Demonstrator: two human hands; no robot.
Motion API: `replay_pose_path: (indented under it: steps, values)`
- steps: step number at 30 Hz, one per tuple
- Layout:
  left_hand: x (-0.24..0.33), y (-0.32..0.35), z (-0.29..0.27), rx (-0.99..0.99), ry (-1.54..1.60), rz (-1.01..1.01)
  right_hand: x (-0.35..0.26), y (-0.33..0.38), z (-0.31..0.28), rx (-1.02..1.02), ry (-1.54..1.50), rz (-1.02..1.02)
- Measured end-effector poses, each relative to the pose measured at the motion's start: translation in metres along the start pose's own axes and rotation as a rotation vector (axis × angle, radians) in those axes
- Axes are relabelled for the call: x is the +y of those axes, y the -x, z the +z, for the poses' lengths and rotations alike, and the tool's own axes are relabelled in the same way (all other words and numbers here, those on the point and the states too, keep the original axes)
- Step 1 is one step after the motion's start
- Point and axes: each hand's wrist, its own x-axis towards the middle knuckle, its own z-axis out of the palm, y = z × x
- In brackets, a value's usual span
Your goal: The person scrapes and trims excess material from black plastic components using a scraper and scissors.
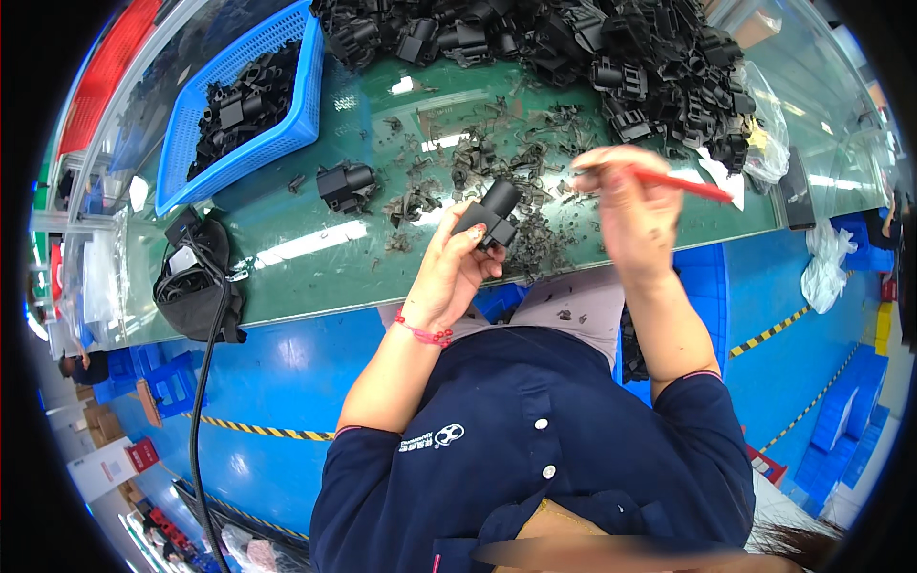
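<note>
In my left hand [444, 272] is a black moulded plastic part [497, 212] with a round barrel on a boxy body. Thumb and fingers grip it over the near edge of the green table [325, 272]. Off to the right, my right hand [638, 205] is raised and slightly blurred, closed around a slim red-handled tool [683, 181]. The tool's working tip is too blurred to make out. Between the two hands lie many black plastic scraps [549, 224]. A similar black part [346, 186] rests on the table left of my left hand.
A large heap of black parts [659, 86] covers the table's far side. At the far left stands a blue basket [310, 105] holding more. A black bag [201, 296] with a cable sits at the left edge. Clear plastic bags [769, 129] lie at the right.
</note>
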Motion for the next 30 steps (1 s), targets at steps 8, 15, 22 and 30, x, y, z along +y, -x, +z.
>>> replay_pose_path:
  steps: [8,15,22,30]
  values:
    - [-0.004,0.007,-0.010,-0.120,0.137,0.062,-0.003,-0.016,-0.037,-0.038,-0.326,0.215]
    - [-0.005,0.007,-0.008,-0.199,0.069,0.102,0.009,0.003,-0.016,-0.152,0.372,0.244]
    - [-0.004,0.008,-0.003,-0.162,-0.045,0.013,0.015,0.004,-0.008,-0.482,0.461,-0.018]
    - [-0.010,0.002,0.005,0.007,-0.600,0.387,0.022,0.019,-0.006,-0.332,0.420,0.130]
